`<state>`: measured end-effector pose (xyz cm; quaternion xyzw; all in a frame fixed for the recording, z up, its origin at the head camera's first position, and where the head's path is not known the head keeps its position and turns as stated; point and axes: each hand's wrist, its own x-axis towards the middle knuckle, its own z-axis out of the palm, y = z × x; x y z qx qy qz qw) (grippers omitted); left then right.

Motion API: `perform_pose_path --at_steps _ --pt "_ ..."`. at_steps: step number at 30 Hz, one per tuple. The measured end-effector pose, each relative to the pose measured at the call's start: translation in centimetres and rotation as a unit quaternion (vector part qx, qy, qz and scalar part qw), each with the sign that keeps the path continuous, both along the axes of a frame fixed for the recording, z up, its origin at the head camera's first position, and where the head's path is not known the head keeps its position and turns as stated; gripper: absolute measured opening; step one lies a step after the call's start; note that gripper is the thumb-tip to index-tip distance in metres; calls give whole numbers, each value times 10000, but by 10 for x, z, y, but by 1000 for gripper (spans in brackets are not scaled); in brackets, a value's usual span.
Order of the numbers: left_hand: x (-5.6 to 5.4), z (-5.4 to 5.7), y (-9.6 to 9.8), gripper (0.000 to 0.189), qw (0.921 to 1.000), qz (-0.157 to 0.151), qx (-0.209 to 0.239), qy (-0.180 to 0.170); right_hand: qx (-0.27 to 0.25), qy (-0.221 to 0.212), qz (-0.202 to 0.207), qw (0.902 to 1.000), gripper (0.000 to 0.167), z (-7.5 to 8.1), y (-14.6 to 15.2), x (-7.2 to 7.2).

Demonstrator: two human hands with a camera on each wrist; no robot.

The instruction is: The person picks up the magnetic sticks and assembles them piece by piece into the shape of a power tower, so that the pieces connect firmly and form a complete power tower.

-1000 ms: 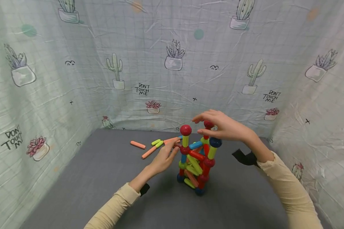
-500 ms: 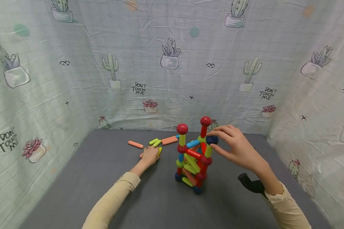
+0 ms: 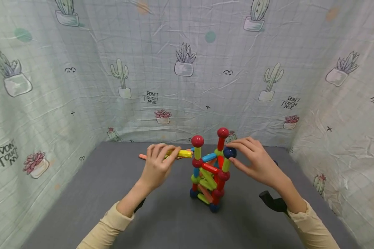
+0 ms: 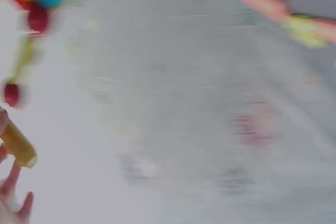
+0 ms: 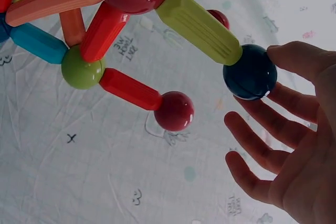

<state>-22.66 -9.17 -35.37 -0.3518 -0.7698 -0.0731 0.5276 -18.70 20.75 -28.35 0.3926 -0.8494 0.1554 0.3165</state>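
Observation:
My left hand [image 3: 156,167] grips a yellow stick [image 3: 185,153] in the air, left of a tower of coloured building sticks and balls [image 3: 210,167]. The stick's free end points at the tower's near-left post, close to a red ball [image 3: 197,140]. In the left wrist view the yellow stick [image 4: 19,146] shows at the left edge, blurred. My right hand [image 3: 258,162] pinches the dark blue ball [image 3: 229,152] on top of the right post. Thumb and index finger touch this blue ball [image 5: 250,72] in the right wrist view; the other fingers curve loosely below.
Loose orange sticks [image 3: 142,156] lie behind my left hand, partly hidden by it. Several loose sticks [image 4: 262,1] also show blurred in the left wrist view. A grey table [image 3: 90,200] carries everything. A cactus-printed cloth [image 3: 162,79] encloses the back and sides.
My left hand has left the tower, reached down to the loose sticks, and risen with a yellow stick toward the tower. My right hand has come down onto the dark blue ball.

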Motion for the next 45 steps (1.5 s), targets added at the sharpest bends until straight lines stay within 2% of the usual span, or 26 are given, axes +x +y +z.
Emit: perform_pose_path --at_steps 1,3,5,7,10,12,14,16,18,20,22,25,27,29,35,37,39,42,45 --pt "6 11 8 22 9985 -176 -259 452 -19 5 4 10000 46 0 0 0" --pt "14 25 25 21 9896 -364 -829 1115 -62 17 42 10000 46 0 1 0" --pt "15 31 41 21 9781 -297 -1398 1513 -82 63 87 9999 46 0 1 -1" --pt "13 31 53 21 9685 -80 -1938 1558 -80 100 145 9998 45 0 0 -2" --pt "8 25 65 22 9593 262 -2411 1445 -54 155 206 9997 44 -2 -1 -2" --pt "5 22 68 23 9560 395 -2572 1356 -46 158 226 9996 43 -2 -2 -2" --pt "4 21 69 25 9560 399 -2577 1343 -34 135 218 9997 44 -3 -2 -2" --pt "2 23 68 30 9615 332 -2422 1256 -12 57 171 9998 43 -2 -2 -1" --pt "-2 27 64 39 9752 137 -1976 984 -6 3 154 9999 43 -2 -2 -2" --pt "-7 32 60 53 9899 -132 -1345 422 -8 -61 127 9999 43 -2 -2 -2" --pt "-13 36 56 65 9962 -382 -736 -250 -43 -68 117 9999 43 -1 -2 -2" --pt "-21 39 54 74 9923 -566 -292 -1064 -114 -52 132 9998 45 -1 -1 -2" --pt "-23 39 53 74 9890 -610 -299 -1311 -159 -7 168 9997 45 -1 -1 -2" --pt "-24 38 53 72 9881 -651 -367 -1342 -186 19 218 9996 45 -1 -1 -2" --pt "-24 36 52 61 9926 -619 -569 -881 -211 57 291 9993 44 0 -3 -1" --pt "-23 36 52 63 9929 -587 -538 -889 -194 23 293 9994 46 0 -3 -2" --pt "-21 33 51 70 9919 -562 -294 -1100 -287 -164 385 9987 47 -1 -1 -4" --pt "-14 22 49 81 9864 -468 400 -1526 -823 -454 458 9945 40 -7 9 -16" --pt "-6 1 47 77 9789 -316 902 -1804 -1575 -813 286 9838 30 -21 21 -39"
